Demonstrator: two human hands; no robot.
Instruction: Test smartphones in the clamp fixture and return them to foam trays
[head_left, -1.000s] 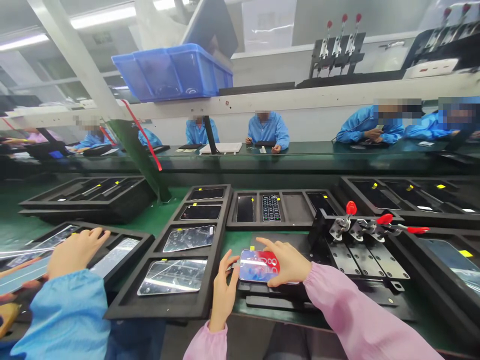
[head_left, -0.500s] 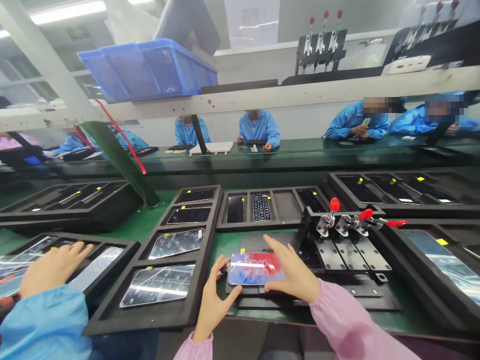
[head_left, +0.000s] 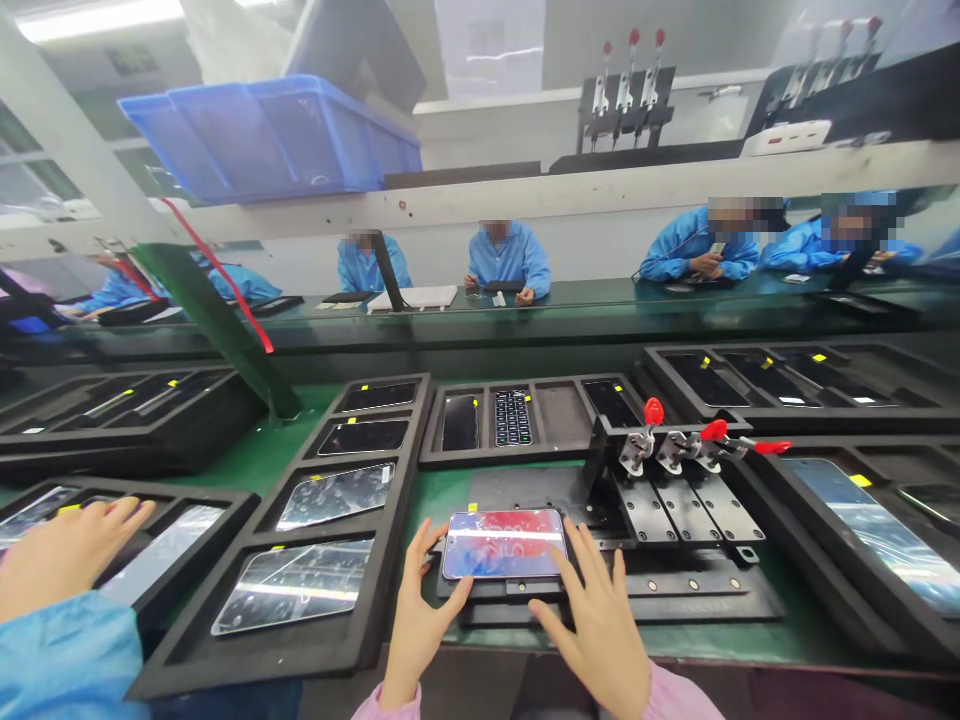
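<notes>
A smartphone (head_left: 502, 545) with a lit red and blue screen lies flat on a black fixture (head_left: 522, 590), a yellow tab at its upper left corner. My left hand (head_left: 421, 605) is closed around the phone's left end, thumb at the near edge and fingers at the far corner. Spread fingers of my right hand (head_left: 596, 615) rest at the phone's right end, some fingertips over the screen's edge. Right of the phone, toggle clamps with red handles (head_left: 654, 412) stand over metal plates (head_left: 686, 508).
Black foam trays (head_left: 390, 575) with phones surround the fixture. One tray behind holds a phone showing a keypad-like screen (head_left: 513, 418). At left, a co-worker's hand (head_left: 71, 555) in a blue sleeve reaches over another tray. A green post (head_left: 217, 325) rises behind; co-workers sit beyond.
My right hand has drawn back toward me and uncovered more of the phone's right end. My left hand keeps its place at the left end. The view has shifted slightly.
</notes>
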